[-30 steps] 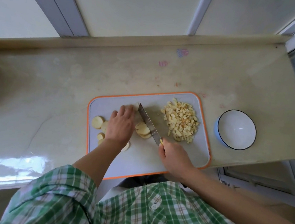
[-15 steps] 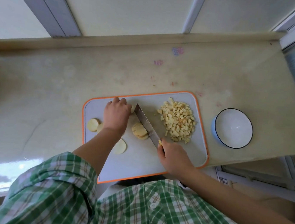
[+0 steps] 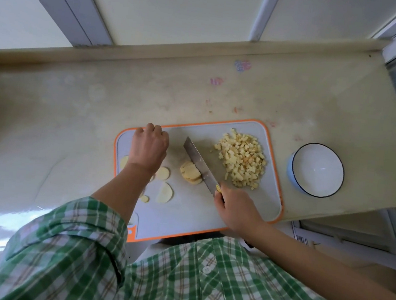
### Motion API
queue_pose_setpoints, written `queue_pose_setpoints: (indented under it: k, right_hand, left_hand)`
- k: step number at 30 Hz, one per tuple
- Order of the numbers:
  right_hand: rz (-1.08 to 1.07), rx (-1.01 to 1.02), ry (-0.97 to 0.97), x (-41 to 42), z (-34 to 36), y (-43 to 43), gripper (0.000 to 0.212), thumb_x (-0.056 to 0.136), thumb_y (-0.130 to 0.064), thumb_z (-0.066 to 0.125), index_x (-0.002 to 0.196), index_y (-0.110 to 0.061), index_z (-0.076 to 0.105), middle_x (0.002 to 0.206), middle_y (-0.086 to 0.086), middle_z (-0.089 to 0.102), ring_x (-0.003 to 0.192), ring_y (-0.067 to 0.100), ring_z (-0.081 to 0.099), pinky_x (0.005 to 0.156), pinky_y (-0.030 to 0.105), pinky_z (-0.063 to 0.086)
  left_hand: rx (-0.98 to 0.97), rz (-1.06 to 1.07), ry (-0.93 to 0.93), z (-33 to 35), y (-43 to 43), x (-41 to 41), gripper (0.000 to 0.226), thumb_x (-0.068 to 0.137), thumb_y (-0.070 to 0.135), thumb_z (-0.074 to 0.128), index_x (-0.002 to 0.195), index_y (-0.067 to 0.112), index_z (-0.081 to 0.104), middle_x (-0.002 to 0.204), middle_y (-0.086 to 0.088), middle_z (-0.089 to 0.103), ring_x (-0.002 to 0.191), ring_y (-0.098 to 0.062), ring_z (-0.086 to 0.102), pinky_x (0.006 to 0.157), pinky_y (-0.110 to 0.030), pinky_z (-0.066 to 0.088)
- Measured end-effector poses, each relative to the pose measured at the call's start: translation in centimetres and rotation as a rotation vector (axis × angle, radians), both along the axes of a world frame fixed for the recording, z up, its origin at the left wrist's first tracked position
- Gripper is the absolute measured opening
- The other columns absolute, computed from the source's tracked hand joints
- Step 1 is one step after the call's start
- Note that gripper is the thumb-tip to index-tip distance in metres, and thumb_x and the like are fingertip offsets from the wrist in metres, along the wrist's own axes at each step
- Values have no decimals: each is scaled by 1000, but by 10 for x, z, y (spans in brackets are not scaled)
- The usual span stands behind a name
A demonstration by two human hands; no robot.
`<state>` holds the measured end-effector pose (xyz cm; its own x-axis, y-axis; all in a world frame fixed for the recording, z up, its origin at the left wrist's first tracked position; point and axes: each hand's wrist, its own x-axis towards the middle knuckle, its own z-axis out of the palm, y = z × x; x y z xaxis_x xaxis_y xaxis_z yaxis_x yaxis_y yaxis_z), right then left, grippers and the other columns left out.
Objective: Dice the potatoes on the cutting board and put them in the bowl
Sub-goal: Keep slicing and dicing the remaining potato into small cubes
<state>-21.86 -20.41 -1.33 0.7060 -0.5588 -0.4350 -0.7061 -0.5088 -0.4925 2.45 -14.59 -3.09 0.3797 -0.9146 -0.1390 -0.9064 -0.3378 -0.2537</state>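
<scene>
Mid-chop now!
Right hand (image 3: pixel 237 209) grips the knife (image 3: pixel 199 163) against the potato slices (image 3: pixel 190 173); left hand (image 3: pixel 149 148) curls at the cutting board (image 3: pixel 184 213) rim, grip unclear.

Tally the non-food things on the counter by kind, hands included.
board: 1
knife: 1
bowl: 1
hands: 2, left hand and right hand
Total: 5
</scene>
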Motion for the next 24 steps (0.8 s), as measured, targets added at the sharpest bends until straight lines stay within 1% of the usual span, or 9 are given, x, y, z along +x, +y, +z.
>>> queue_pose_setpoints:
  k: [3,5,8,11,13,15,17,20,24]
  right_hand:
    - [-2,4,8,0,1,-1,26,101,-22,39,75,-17,37,57,-4,39,49,10,36,45,26,23]
    - [2,1,8,1,2,-1,31,101,-23,39,71,-21,33,57,-4,39,49,10,36,45,27,23]
    - [0,3,10,1,3,0,33,101,-23,39,68,-22,30,59,-3,40,51,12,36,47,32,23]
    - [6,-6,22,1,2,-1,26,101,-24,38,76,-15,39,59,-2,40,54,19,40,53,32,27]
    - [12,-19,17,2,1,0,24,100,-24,38,79,-13,40,59,-2,40,58,23,44,55,33,30]
    - [21,-32,13,1,-1,1,23,100,-23,38,79,-13,40,59,-2,39,59,24,45,55,33,30]
    - [23,-38,12,1,-2,2,22,100,-23,39,80,-13,40,59,-2,39,59,24,45,54,33,30]
    - [26,-44,27,3,-3,4,22,100,-22,37,81,-13,40,61,-2,39,61,24,44,55,33,30]
    - [23,-59,40,6,-2,9,20,100,-21,37,81,-14,39,67,3,45,65,26,46,56,35,36]
  left_hand:
    - [-126,128,126,-6,9,-3,27,46,-4,73,54,9,51,52,-9,50,51,-28,49,47,-25,21]
    - [-190,208,246,-7,13,-12,23,55,-1,73,64,7,53,57,-11,51,55,-30,50,48,-27,24]
    - [-302,169,392,-7,18,-29,20,76,21,69,86,7,59,74,-12,60,69,-34,58,51,-32,36]
    - [-308,128,513,-7,22,-52,47,78,52,52,95,9,61,83,-11,61,78,-33,60,56,-36,46]
    - [-268,108,539,-9,25,-65,61,74,61,47,101,9,63,87,-11,59,79,-32,60,56,-38,50]
    - [-230,99,548,-13,30,-74,56,76,54,63,107,8,65,90,-12,59,81,-34,60,56,-40,53]
    - [-235,114,576,-14,33,-78,45,75,33,77,107,3,66,96,-15,59,86,-36,60,59,-44,55]
    - [-245,175,621,-12,32,-82,37,79,17,74,109,-2,64,104,-18,58,93,-38,56,68,-47,52]
    - [-246,200,625,-14,29,-87,35,75,11,74,105,-4,64,96,-20,57,88,-39,55,68,-48,50]
